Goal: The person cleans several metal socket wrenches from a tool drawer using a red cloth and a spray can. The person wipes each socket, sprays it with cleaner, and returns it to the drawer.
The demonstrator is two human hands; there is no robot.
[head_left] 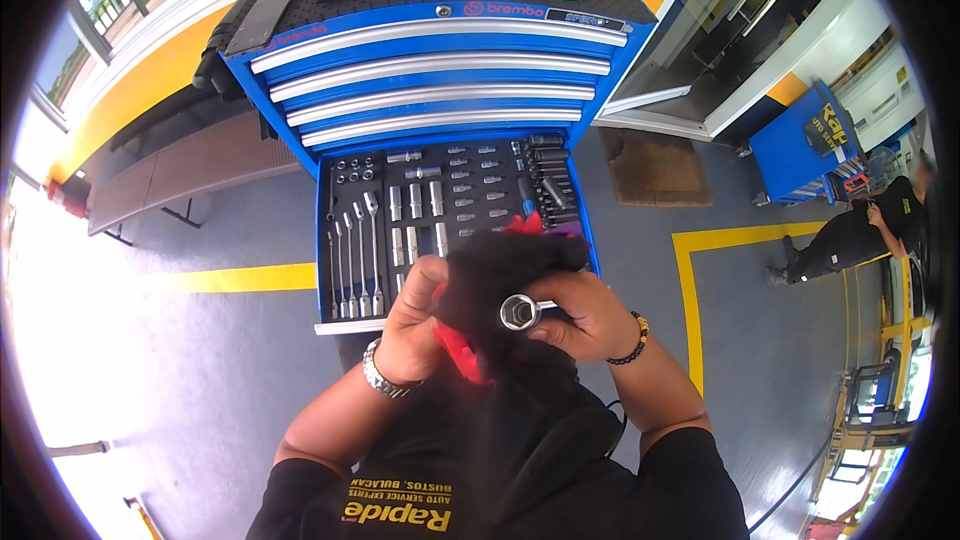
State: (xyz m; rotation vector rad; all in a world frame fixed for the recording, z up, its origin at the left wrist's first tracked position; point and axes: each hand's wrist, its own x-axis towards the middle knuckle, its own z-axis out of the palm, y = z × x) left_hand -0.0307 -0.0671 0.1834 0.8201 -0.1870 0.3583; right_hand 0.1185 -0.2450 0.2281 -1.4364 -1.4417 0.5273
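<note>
A grey floor [240,350] marked with yellow lines spreads around a blue tool cabinet [430,74], whose four upper drawers are closed; below them a lower drawer [324,230] is pulled out toward the person, its black lining filled with tools in rows; a bunched black cloth [485,275] with red patches is held up between the two hands, covering the near right part of the drawer from view; the left hand [410,318] grips the cloth, thumb up, on its left side; the right hand [588,315] pinches a chrome socket-ended tool [521,316] against the cloth's right side, the hollow end facing the camera; long wrenches [365,250] lie side by side at the drawer's left; deep sockets [415,202] stand in rows just beside them.
</note>
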